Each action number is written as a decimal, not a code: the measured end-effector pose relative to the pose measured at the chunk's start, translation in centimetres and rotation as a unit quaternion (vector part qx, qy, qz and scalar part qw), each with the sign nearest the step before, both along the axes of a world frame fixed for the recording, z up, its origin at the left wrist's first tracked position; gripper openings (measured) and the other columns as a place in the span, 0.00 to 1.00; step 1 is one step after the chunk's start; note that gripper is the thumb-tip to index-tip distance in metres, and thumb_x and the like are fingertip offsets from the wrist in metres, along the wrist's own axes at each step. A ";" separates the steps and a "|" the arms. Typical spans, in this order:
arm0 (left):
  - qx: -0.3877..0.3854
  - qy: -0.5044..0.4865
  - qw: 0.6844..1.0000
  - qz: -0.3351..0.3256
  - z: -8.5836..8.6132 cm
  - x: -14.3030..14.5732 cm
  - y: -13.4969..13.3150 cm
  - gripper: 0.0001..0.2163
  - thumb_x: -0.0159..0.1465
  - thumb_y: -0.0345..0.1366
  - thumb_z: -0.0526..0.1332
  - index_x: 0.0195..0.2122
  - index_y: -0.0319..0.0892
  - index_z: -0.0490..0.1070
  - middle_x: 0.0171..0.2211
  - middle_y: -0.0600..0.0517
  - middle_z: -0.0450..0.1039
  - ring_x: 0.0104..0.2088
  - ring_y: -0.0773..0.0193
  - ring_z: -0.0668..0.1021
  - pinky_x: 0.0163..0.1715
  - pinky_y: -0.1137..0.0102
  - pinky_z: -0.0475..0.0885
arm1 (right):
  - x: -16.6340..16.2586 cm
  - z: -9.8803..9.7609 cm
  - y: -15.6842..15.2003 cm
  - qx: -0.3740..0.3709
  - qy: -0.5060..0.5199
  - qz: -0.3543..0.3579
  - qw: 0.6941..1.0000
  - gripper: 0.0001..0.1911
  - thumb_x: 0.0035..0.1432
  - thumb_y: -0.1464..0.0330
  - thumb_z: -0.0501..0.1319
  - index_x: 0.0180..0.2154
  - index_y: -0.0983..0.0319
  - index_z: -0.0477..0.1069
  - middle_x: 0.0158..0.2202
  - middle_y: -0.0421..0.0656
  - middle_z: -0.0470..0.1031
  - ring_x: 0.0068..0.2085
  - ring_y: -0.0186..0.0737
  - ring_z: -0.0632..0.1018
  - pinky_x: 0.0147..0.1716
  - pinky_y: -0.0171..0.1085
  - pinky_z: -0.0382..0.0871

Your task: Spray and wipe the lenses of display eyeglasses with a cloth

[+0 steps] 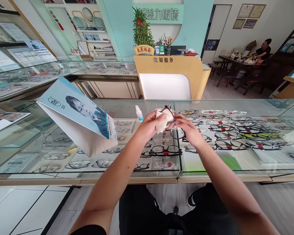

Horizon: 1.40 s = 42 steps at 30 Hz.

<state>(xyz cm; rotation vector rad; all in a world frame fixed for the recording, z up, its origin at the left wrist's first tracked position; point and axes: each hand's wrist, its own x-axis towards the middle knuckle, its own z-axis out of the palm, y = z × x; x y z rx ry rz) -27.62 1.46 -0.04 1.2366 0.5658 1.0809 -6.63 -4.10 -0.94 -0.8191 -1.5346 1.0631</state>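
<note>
A pair of dark-framed eyeglasses point(178, 133) is up between my hands, just above the glass counter. My left hand point(149, 123) presses a cream cleaning cloth point(162, 122) against one lens, the thumb lying on the cloth. On the other side, my right hand point(186, 125) has its fingers closed on the frame near the bridge; exactly where they grip is partly hidden. To the left of the cloth stands a small white dropper bottle point(139, 114) with a blue label. Another black pair of glasses point(166, 150) sits below my hands.
Rows of eyeglasses point(231, 135) with red tags fill the counter to the right. A large folded cardboard sign point(80, 114) stands at the left on the glass counter point(147, 171). Beyond are a wooden cashier desk point(168, 78) and a seated person point(262, 50) at a table.
</note>
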 end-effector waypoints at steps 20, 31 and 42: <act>0.091 -0.015 0.992 0.086 0.3 1.8 -2.3 0.24 0.59 0.55 0.83 0.35 0.42 0.77 0.23 0.55 0.76 0.20 0.69 0.73 0.21 0.71 0.70 | -1.1 0.0 -1.0 0.093 -0.076 -0.003 0.993 0.30 0.78 0.40 0.59 0.38 0.54 0.86 0.57 0.50 0.74 0.64 0.56 0.75 0.71 0.55 0.68; 0.058 -0.040 0.986 0.150 0.0 2.2 -2.1 0.30 0.60 0.68 0.78 0.34 0.43 0.78 0.24 0.54 0.77 0.17 0.69 0.71 0.17 0.70 0.67 | -1.7 -0.4 -1.1 0.131 -0.099 -0.046 0.985 0.30 0.81 0.43 0.56 0.36 0.54 0.84 0.58 0.50 0.76 0.67 0.57 0.74 0.74 0.59 0.62; 0.025 -0.007 1.000 -0.003 0.3 -0.1 -0.4 0.24 0.56 0.53 0.86 0.41 0.41 0.83 0.32 0.51 0.79 0.30 0.63 0.77 0.29 0.67 0.75 | -1.0 -0.4 -0.8 0.087 -0.054 -0.059 0.993 0.27 0.79 0.46 0.60 0.36 0.53 0.87 0.58 0.49 0.76 0.68 0.57 0.74 0.76 0.56 0.62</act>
